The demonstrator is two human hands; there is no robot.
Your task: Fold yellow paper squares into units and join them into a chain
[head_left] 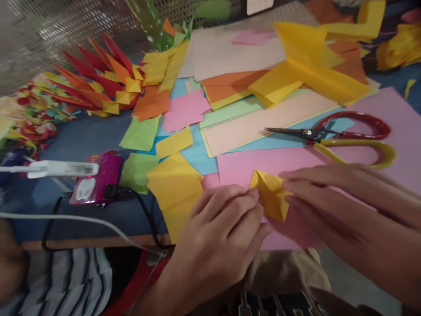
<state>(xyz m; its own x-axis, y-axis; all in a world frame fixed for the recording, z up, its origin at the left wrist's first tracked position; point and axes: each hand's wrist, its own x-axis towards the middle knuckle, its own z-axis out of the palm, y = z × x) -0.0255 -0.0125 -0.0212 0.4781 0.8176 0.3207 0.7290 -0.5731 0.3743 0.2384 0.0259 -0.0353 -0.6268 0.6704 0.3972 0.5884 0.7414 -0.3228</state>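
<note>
Left hand (226,235) and right hand (345,208) pinching opposite sides of a folded yellow paper (272,197), over pink paper (240,162) at the desk's (95,136) near edge; scissors (308,133) beyond.

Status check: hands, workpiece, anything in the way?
Left hand and right hand pinching folded yellow paper. Pink sheet beneath. Scissors lying just beyond right hand.

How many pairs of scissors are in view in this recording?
1. The scissors lie on coloured sheets just beyond the right hand, closer to it than to the left hand. Another pair could be hidden under the paper.
</note>
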